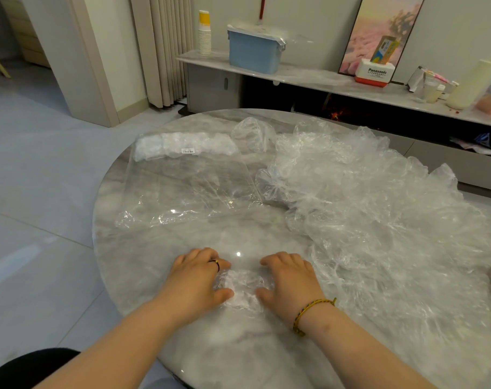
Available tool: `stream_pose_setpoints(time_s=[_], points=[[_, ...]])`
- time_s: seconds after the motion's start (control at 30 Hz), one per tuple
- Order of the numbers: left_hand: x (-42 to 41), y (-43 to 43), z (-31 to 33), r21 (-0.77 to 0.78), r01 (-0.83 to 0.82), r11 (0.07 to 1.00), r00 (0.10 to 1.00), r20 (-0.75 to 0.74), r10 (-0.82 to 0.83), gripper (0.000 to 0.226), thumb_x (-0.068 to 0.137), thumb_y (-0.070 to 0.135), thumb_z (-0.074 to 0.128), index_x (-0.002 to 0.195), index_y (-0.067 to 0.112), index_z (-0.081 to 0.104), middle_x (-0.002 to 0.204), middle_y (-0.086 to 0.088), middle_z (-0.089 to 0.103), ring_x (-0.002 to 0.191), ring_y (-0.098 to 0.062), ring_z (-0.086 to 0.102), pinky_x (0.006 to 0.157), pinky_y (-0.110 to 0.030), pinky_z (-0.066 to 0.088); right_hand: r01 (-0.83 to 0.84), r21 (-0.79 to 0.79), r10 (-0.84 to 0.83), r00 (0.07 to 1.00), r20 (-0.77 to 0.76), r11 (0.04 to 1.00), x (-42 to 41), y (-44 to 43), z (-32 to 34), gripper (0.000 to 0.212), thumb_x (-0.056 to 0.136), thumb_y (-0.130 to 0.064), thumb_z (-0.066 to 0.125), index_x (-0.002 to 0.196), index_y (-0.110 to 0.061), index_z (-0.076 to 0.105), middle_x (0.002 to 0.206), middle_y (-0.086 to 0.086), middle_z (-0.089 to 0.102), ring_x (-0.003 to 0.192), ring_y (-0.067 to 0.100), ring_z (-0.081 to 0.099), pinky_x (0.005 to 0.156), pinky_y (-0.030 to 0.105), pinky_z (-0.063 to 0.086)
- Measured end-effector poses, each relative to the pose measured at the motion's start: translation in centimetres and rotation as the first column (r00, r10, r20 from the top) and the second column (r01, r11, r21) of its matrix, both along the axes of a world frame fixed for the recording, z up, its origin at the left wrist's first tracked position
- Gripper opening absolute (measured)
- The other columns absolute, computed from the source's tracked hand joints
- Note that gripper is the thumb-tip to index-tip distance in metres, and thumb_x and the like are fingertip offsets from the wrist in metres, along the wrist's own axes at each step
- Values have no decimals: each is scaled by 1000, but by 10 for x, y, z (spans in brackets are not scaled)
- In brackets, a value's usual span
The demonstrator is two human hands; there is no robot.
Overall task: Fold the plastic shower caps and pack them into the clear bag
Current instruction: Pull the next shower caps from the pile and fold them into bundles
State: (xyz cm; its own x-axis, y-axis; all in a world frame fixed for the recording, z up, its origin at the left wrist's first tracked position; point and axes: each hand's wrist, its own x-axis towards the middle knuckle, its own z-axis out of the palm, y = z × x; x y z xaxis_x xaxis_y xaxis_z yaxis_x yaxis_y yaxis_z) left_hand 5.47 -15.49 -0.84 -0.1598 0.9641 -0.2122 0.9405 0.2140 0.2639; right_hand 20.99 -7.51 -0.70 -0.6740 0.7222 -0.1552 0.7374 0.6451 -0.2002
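— Closest to the head camera, what shows?

— Two bare forearms reaching onto the bench (238, 228), a round top with a marble pattern. The left hand (199, 276) wears a ring (216, 263). The right hand (292, 279) has a braided bracelet (311, 313) at the wrist.

— How do the hands stand?

— Both are narrow, with the fingers curled down and the thumbs turned inward. A small crumpled shower cap (244, 289) lies between them, near the front of the bench. Each hand grips one side of it, thumb on the plastic and fingertips at its far edge.

— Where is the clear bag?

— The clear bag (188, 181) lies flat on the bench beyond the left hand, well apart from it. Its near end is wrinkled. Folded caps (165, 144) sit in a white row at its far end, and a small white label (187, 151) shows there.

— And the caps still loose?

— A pile of loose shower caps (364, 206) covers the right half of the bench, from the far rim down to the near right. Its edge comes just beside the right hand, but I cannot tell whether they touch.

— Anything behind?

— A shelf (308, 77) runs along the wall. It carries a stack of paper cups (205, 37), a blue box (252, 57) and a red-and-white Panasonic box (374, 74). A framed picture (378, 26) leans behind that box. Grey tiled floor (42, 169) lies to the left.
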Motion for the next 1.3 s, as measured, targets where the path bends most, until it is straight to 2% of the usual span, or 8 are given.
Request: stream_pose_setpoints(time_s=[0.3, 0.4, 0.47, 0.63, 0.83, 1.0, 1.13, 1.3], points=[[-2, 5, -2, 38, -230, 973, 912, 358, 201, 15, 84, 33, 64, 82, 22, 54, 77, 9, 52, 77, -12, 50, 68, -18, 31, 169, -99, -196, 841, -505, 981, 2, 4, 10, 20, 91, -23, 54, 110, -21, 54, 91, -12, 48, 86, 3, 42, 75, 8, 32], [-7, 6, -2, 57, -458, 887, 623, 732, 275, 23, 82, 16, 68, 67, 9, 52, 60, 1, 39, 57, -12, 35, 48, -14, 28, 180, -331, -361, 675, -643, 926, -4, -2, 22, 20, 87, -17, 59, 71, -22, 51, 67, -11, 47, 58, -1, 45, 58, 7, 36], [-8, 5, 2, 21, -572, 820, 413, 871, 266, 22, 83, 12, 66, 65, 8, 54, 62, -5, 43, 58, -14, 38, 49, -16, 31, 121, -495, -408, 746, -527, 860, -2, -6, 29, 29, 88, -21, 59, 61, -19, 49, 58, -7, 49, 44, -1, 45, 47, 8, 35], [0, 2, 13, -79, -551, 831, 140, 973, 186, 19, 86, 12, 59, 68, 7, 60, 60, -2, 58, 54, -10, 54, 52, -16, 43, 31, -821, -556, 751, -357, 570, -7, -19, 29, 11, 86, -24, 61, 87, -16, 55, 78, -4, 58, 49, 2, 53, 43, 16, 40], [9, -2, 17, 56, -431, 901, 345, 933, 107, 8, 84, 11, 63, 79, 17, 64, 79, 4, 67, 75, -5, 61, 68, -7, 44, 125, -555, -454, 733, -507, 822, -10, -12, 23, 27, 82, -17, 68, 63, 1, 61, 48, -3, 43, 36, 0, 39, 46, 11, 30], [10, -1, 16, 713, -191, 675, 925, 361, -121, 17, 73, 37, 55, 88, 29, 55, 79, 29, 60, 94, 17, 43, 85, 5, 22, 33, 133, 89, 578, -811, 991, -13, -10, 12, 10, 78, -22, 55, 83, -19, 63, 74, -14, 59, 73, 0, 57, 67, 10, 42], [4, -1, 12, 850, -106, 516, 954, 233, -187, 22, 70, 29, 53, 92, 28, 55, 102, 15, 54, 90, 4, 45, 86, -4, 24, -51, 554, 490, 539, -685, 831, -8, -8, 3, 8, 90, -21, 52, 97, -18, 53, 99, -3, 53, 85, 12, 55, 74, 14, 45], [-5, -5, 1, 559, -140, 817, 839, 505, -202, 40, 62, 49, 40, 101, 48, 49, 105, 50, 45, 102, 2, 49, 83, -4, 36, -194, 489, 461, 722, -516, 850, -4, -10, -7, 18, 74, -18, 52, 78, -10, 68, 80, 3, 67, 76, 8, 53, 54, 19, 47]])
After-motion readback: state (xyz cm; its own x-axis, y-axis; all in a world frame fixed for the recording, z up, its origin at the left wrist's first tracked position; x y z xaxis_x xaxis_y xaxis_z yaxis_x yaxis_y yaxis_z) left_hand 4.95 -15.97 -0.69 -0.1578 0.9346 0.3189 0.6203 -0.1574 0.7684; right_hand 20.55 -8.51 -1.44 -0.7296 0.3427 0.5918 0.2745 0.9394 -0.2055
